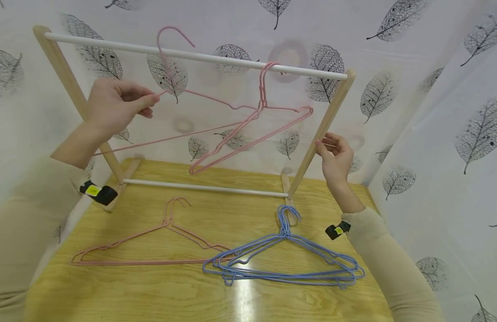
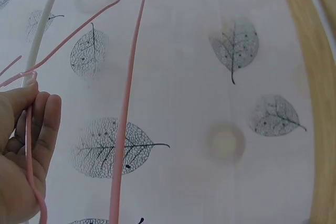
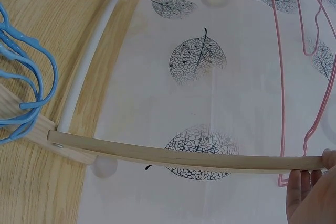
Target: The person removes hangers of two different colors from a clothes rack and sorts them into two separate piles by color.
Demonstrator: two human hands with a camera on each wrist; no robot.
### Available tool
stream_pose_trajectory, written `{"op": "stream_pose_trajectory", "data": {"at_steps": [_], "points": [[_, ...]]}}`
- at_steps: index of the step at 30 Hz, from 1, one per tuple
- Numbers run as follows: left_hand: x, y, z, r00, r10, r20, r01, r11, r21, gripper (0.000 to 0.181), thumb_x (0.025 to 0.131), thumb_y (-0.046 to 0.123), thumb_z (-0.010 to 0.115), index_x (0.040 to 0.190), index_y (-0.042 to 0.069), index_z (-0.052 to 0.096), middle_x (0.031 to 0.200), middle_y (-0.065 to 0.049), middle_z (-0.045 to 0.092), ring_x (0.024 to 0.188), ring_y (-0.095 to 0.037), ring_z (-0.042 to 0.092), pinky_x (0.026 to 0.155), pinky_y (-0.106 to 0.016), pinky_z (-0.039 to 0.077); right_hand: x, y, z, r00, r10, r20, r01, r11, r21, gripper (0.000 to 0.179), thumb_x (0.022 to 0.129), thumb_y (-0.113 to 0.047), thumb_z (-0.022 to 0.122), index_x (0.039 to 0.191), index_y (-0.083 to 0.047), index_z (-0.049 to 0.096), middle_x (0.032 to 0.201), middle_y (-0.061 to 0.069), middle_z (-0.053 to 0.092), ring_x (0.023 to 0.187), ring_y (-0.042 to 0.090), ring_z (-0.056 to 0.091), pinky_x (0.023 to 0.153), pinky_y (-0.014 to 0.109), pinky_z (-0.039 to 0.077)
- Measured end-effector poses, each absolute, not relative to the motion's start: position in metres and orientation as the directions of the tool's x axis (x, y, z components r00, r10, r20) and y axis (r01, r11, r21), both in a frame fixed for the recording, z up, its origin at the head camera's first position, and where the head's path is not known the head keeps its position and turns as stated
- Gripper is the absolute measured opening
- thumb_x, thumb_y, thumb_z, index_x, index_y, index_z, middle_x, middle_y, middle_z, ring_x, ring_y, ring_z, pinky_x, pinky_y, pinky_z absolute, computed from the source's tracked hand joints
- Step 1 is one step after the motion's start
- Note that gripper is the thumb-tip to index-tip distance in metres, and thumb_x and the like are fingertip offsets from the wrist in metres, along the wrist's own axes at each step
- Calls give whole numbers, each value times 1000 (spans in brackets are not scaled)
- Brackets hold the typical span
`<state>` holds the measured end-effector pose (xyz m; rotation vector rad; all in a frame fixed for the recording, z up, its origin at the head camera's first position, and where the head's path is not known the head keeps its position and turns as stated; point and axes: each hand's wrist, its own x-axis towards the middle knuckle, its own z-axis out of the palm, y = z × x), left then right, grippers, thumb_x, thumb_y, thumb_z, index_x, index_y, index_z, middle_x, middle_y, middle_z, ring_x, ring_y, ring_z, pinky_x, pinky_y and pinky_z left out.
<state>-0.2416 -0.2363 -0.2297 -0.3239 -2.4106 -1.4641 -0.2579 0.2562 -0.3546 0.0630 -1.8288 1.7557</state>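
Observation:
My left hand point(image 1: 117, 105) pinches a pink wire hanger point(image 1: 214, 98) by its shoulder, between thumb and fingers. The hanger's hook stands at the white top rail point(image 1: 216, 58), its open end above the rail; I cannot tell if it touches. Farther right, pink hangers point(image 1: 263, 85) hang from that rail, tilted. With thumb and fingers, my right hand point(image 1: 337, 158) grips the right wooden post point(image 1: 312, 150) of the clothes rack. The left wrist view shows the pinched pink wire point(image 2: 29, 145) running across the palm.
Pink hangers point(image 1: 151, 262) lie on the wooden table point(image 1: 172, 299) before the rack. Beside them, a bunch of several blue hangers point(image 1: 286, 273) overlaps their right end. The rack's lower white bar point(image 1: 204, 188) runs near the tabletop. Leaf-patterned curtains point(image 1: 425, 134) stand behind and to the right.

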Motion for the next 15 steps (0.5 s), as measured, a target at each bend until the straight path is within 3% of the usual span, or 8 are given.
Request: {"op": "stream_pose_trajectory", "data": {"at_steps": [9,15], "points": [[-219,-282,-239,-944,-1,329,272,560,783,4,97,32,79,94,30,81,69,27,73,63,8,71,67,1,52,-259,256,-355,-818,360,449,-433,129,-892,21,97,0,73,115,-7,69,98,-6,67,88,8,67,79,15,65],[-210,-310,-259,-954,-1,301,232,637,735,11,98,33,77,100,25,84,66,25,73,64,7,70,69,1,48,-258,256,-355,-815,362,451,-442,114,-890,21,96,2,73,114,-9,70,98,-5,67,87,8,67,78,15,66]]}}
